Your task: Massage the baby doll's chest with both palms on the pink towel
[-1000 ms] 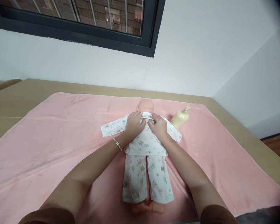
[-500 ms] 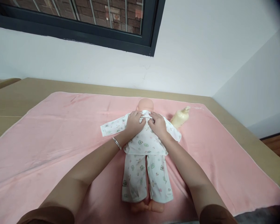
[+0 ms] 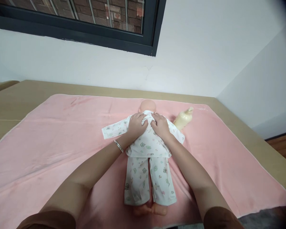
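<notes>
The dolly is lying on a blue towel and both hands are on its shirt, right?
Not blue: the head view shows the towel is pink. The doll does lie on it, with the left hand and right hand on its shirt.

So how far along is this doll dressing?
The doll already wears its printed trousers and top, sleeves spread out. The left hand and right hand hold the top's collar at the neck. Probably left: closing that collar. The bottle lies untouched beside the doll.

I can read no words, numbers or brand marks here; the doll's clothes (image 3: 146,146) at mid-frame carry only small printed pictures, no letters.
</notes>
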The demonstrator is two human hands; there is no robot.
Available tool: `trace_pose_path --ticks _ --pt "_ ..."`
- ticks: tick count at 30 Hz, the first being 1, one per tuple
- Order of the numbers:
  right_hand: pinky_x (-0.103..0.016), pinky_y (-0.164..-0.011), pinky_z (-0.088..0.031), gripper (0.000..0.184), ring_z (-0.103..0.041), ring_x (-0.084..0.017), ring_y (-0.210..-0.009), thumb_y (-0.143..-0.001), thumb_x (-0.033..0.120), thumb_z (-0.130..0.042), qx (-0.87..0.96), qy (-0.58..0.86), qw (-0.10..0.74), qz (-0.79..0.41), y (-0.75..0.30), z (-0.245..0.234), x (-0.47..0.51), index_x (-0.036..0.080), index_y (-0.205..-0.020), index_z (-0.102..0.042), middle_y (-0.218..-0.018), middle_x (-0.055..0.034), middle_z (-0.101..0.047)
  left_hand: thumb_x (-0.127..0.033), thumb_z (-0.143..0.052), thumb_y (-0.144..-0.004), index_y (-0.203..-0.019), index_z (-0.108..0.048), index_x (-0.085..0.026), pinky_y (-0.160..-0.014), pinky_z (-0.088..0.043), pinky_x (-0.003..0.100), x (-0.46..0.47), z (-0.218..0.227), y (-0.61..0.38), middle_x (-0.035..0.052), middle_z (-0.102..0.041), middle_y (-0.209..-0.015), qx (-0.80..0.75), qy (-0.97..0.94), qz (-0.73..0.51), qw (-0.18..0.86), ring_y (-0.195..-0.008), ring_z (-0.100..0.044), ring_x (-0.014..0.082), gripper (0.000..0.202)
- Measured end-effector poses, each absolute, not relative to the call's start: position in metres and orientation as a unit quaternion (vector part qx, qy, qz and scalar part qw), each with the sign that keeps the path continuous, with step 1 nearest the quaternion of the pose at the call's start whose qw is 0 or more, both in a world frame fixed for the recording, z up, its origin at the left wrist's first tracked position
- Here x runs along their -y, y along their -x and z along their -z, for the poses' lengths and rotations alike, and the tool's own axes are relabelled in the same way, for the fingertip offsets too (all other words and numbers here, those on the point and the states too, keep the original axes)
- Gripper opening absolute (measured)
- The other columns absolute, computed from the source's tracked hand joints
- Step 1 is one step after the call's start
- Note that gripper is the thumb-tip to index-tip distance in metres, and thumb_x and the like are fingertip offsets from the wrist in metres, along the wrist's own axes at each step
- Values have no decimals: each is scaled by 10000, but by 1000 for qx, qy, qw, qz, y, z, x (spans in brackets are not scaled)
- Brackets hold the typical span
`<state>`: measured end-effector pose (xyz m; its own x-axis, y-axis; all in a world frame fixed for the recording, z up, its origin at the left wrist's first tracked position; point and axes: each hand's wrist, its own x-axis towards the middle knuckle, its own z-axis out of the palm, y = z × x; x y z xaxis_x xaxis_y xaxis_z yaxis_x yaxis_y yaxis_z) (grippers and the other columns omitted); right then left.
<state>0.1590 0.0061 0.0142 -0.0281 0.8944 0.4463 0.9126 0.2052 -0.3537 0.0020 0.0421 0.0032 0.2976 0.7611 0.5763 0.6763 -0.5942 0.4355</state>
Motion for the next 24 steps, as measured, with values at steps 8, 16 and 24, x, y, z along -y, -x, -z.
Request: trace_pose_path --ticks 8,16,24 --pt "-384 -991 -476 344 -631 -270 -1121 -893 261 -474 666 670 325 47 -150 -19 7 186 -1153 -686 -1186 -100 -712 -270 -498 -891 -950 -664 -191 -926 -480 418 -38 -2 0 107 -683 -974 -454 -793 -405 21 -1019 -611 262 193" --pt "-465 -1152 -328 498 -461 -283 -1376 -912 206 -407 729 628 272 11 -160 -15 -7 114 -1380 -552 -1450 -138 -549 -248 -484 -892 -1156 -677 -199 -1092 -423 418 -42 -2 -1 78 -685 -1255 -430 -812 -391 51 -1210 -596 243 331" --pt "-333 -1003 -438 319 -629 -243 -1138 -903 276 -482 661 668 333 76 -150 -15 8 175 -1105 -707 -1177 -95 -721 -260 -523 -870 -821 -677 -192 -841 -503 399 -41 3 0 88 -714 -856 -422 -795 -434 -26 -918 -650 258 175"
